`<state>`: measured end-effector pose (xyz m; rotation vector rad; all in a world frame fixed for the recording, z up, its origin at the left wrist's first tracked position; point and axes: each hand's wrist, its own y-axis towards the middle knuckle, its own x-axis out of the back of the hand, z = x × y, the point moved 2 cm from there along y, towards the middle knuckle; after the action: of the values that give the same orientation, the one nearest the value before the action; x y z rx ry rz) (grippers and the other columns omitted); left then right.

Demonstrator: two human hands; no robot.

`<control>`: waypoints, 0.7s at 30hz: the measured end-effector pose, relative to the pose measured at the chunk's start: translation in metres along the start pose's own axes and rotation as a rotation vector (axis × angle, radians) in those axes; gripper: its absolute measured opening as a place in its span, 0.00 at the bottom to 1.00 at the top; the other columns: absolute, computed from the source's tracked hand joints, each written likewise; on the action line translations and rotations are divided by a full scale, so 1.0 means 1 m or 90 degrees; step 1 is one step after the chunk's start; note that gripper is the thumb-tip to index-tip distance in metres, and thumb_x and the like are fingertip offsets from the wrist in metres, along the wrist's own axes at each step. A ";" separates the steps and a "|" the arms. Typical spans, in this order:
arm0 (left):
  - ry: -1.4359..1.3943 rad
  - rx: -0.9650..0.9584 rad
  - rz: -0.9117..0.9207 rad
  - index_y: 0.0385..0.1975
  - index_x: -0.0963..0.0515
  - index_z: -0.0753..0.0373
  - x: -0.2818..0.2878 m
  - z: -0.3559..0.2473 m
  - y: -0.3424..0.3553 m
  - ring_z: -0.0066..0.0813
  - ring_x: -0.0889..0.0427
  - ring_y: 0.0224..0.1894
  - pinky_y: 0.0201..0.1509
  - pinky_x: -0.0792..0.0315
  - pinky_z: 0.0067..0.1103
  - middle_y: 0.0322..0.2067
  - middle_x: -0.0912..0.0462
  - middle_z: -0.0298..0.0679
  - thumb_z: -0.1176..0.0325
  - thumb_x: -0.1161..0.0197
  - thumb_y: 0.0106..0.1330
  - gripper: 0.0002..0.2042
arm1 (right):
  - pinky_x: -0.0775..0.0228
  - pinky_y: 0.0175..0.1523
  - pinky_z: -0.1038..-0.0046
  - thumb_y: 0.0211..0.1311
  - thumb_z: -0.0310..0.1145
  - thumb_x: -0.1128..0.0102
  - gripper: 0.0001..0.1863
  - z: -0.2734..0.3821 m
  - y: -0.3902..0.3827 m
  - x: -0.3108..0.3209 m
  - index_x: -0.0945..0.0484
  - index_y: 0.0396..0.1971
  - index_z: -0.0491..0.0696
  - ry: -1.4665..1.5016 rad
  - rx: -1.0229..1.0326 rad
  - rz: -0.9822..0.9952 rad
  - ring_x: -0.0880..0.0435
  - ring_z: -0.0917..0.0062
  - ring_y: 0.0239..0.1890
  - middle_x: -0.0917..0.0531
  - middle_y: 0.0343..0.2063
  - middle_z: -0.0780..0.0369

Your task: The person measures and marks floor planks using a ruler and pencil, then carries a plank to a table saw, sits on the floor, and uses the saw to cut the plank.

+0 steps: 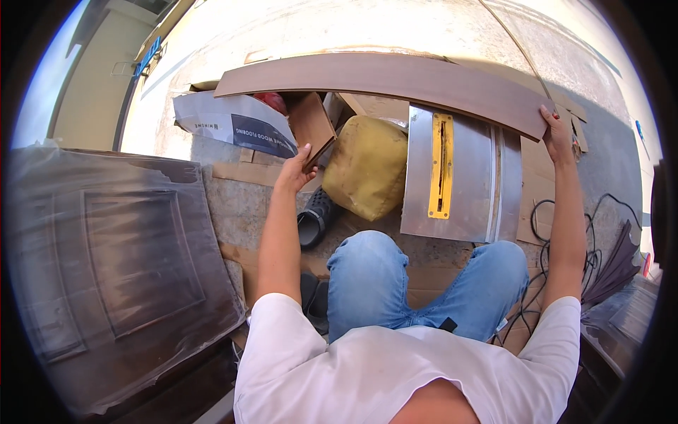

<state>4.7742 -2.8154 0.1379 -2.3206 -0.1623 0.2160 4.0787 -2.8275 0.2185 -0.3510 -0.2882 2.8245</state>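
Observation:
A long brown plank [381, 79] stretches across the far side, above a metal saw table [466, 177] with a yellow blade insert [441, 166]. My right hand [556, 134] grips the plank's right end. My left hand [295, 169] reaches forward on the left, fingers around the edge of a short brown board piece [309, 124]. My knees in blue jeans [424, 283] are bent below the saw table.
A yellow bag [367, 166] lies left of the saw table. A black shoe [314, 219] sits by my left forearm. A plastic-wrapped dark door panel [120, 261] fills the left. Black cables [558, 233] coil on the right. Cardboard covers the floor.

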 end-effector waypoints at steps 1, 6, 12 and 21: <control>-0.001 -0.004 -0.010 0.34 0.23 0.55 0.008 0.001 0.004 0.26 0.24 0.20 0.23 0.28 0.20 0.24 0.21 0.34 0.50 0.33 0.64 0.15 | 0.28 0.54 0.73 0.66 0.38 0.37 0.17 -0.001 -0.001 -0.005 0.22 0.46 0.41 0.004 0.003 0.006 0.20 0.78 0.44 0.18 0.42 0.63; -0.224 -0.060 0.020 0.32 0.23 0.59 0.002 -0.009 -0.013 0.20 0.31 0.17 0.17 0.40 0.14 0.24 0.22 0.36 0.57 0.34 0.66 0.12 | 0.28 0.54 0.74 0.66 0.36 0.36 0.17 -0.003 -0.006 -0.003 0.25 0.49 0.45 0.027 -0.008 0.007 0.20 0.79 0.47 0.19 0.44 0.65; -0.371 -0.145 0.115 0.37 0.24 0.68 -0.011 -0.014 -0.116 0.16 0.31 0.18 0.16 0.38 0.12 0.25 0.24 0.38 0.62 0.40 0.71 0.13 | 0.28 0.55 0.74 0.67 0.38 0.38 0.16 -0.009 0.001 0.001 0.23 0.49 0.43 0.060 -0.024 0.027 0.19 0.79 0.46 0.18 0.43 0.66; -0.419 -0.214 0.134 0.49 0.31 0.78 -0.022 0.026 -0.289 0.18 0.34 0.18 0.12 0.38 0.12 0.25 0.30 0.40 0.62 0.50 0.76 0.19 | 0.22 0.46 0.75 0.63 0.43 0.34 0.22 -0.003 -0.015 -0.005 0.25 0.48 0.41 -0.002 0.027 0.039 0.17 0.80 0.40 0.18 0.40 0.63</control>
<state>4.7327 -2.6033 0.3330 -2.5118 -0.2966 1.1336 4.0883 -2.8140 0.2206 -0.3516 -0.2221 2.8864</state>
